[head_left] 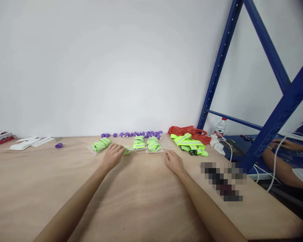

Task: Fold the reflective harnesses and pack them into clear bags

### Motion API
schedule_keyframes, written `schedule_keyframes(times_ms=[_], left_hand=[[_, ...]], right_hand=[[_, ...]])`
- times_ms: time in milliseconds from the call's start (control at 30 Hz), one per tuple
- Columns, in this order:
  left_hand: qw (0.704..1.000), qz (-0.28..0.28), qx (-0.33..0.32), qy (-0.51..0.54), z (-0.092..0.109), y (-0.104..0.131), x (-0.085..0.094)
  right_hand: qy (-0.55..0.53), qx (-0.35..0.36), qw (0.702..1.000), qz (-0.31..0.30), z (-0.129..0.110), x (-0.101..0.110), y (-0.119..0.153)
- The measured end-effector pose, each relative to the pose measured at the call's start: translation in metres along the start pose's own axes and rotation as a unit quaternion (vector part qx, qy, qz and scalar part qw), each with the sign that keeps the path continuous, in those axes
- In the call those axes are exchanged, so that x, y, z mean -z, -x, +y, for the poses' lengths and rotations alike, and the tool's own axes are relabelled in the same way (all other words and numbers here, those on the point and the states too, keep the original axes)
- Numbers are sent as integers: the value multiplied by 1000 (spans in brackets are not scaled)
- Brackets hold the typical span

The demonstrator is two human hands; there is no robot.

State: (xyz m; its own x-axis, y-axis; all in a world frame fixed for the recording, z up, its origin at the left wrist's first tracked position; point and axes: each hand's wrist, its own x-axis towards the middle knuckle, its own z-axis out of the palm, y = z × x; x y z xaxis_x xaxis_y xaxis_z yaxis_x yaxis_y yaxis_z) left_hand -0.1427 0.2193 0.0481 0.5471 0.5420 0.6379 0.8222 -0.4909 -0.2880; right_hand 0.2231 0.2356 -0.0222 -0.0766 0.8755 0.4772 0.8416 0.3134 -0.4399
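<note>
Bright, diffuse light washed the white wall, soft shadows lay on the wooden table, the wide-angle view's upper-right corner darkened, and coarse pixelation hid a patch at right.

1. Bagged reflective bundles: neon yellow-green, silvery-grey stripes.
2. Loose reflective straps over right: same neon, same stripes, black buckle.
3. Plastic bag: bright red.
4. Shelving frame: deep blue.
5. Tabletop: tan, wavy-grained.

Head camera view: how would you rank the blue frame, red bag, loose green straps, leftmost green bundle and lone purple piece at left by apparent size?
1. Blue frame
2. Loose green straps and red bag: much alike, overlapping, so unranked
3. Leftmost green bundle
4. Lone purple piece
</note>
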Motion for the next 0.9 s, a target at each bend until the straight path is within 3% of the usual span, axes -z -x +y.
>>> schedule_keyframes(times_ms=[100, 200, 367, 433, 533, 633, 733, 800, 833, 900], left_hand=[[999, 26, 14, 44, 13, -10, 21], [994, 23, 0, 109, 27, -19, 40], [973, -10, -27, 229, 57, -32, 59], [962, -7, -12, 271, 68, -35, 60], [932, -1, 57, 357, 78, -36, 55], [859, 20, 206, 469, 85, -31, 41], [708, 7, 354, 611, 92, -23, 24], [613, -21, 399, 682, 96, -16, 13], [585, -28, 409, 700, 97, -13, 9], [567, -20, 420, 708, 100, -9, 1]], right_hand=[[-40, 26, 999, -5, -23, 3, 12], [-128, 57, 990, -7, -62, 10, 21], [-437, 44, 898, -29, -122, 24, 26], [-503, 18, 863, -33, -132, 27, 26], [-545, -20, 838, -23, -132, 27, 26], [-568, -82, 819, -27, -122, 23, 28], [-579, -128, 805, -22, -113, 17, 29], [-579, -144, 802, -20, -109, 13, 31], [-578, -152, 801, -21, -107, 12, 32], [-576, -166, 800, -24, -106, 10, 33]])
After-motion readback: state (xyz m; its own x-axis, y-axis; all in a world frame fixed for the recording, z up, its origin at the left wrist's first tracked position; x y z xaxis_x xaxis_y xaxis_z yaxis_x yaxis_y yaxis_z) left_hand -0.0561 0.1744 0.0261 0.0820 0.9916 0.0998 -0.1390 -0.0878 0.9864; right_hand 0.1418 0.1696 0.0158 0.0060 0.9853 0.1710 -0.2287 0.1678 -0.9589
